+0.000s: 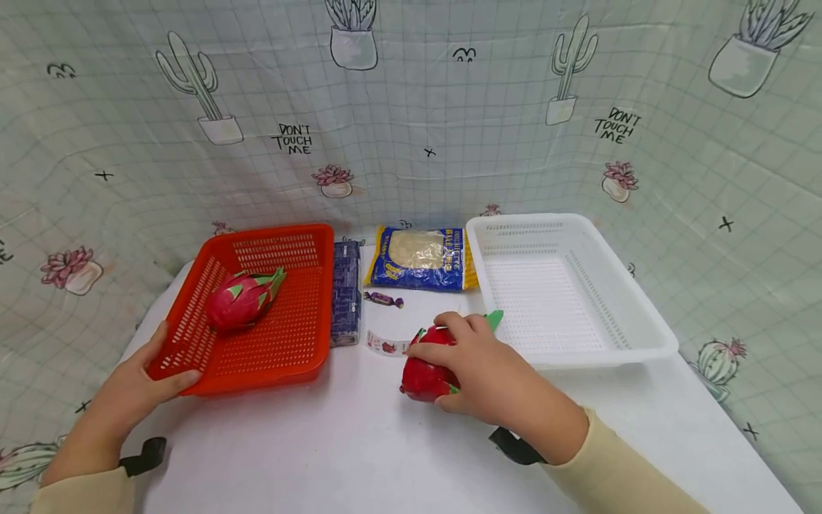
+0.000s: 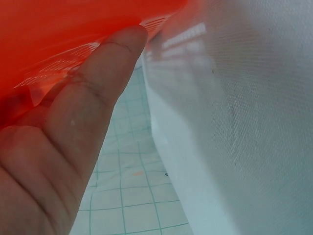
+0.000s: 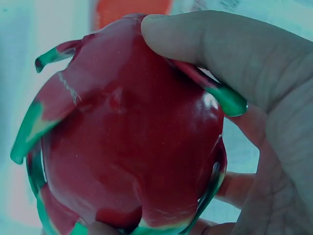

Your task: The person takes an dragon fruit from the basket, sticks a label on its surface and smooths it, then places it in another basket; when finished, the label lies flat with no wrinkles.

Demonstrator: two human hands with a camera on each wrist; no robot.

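My right hand grips a red dragon fruit with green-tipped scales over the table, just left of the white basket. In the right wrist view the thumb lies on its glossy skin, with other fingers around the far side. My left hand holds the near left corner of a red-orange basket, thumb at the front and fingers along the left side. Close up, a finger lies against the basket's outer wall. A second dragon fruit lies inside that basket, its green tip toward the back right.
A white perforated basket stands on the right. Between the baskets are a dark blue patterned box, a blue and yellow food packet, a purple wrapped candy and a printed paper strip. A patterned curtain encloses the table.
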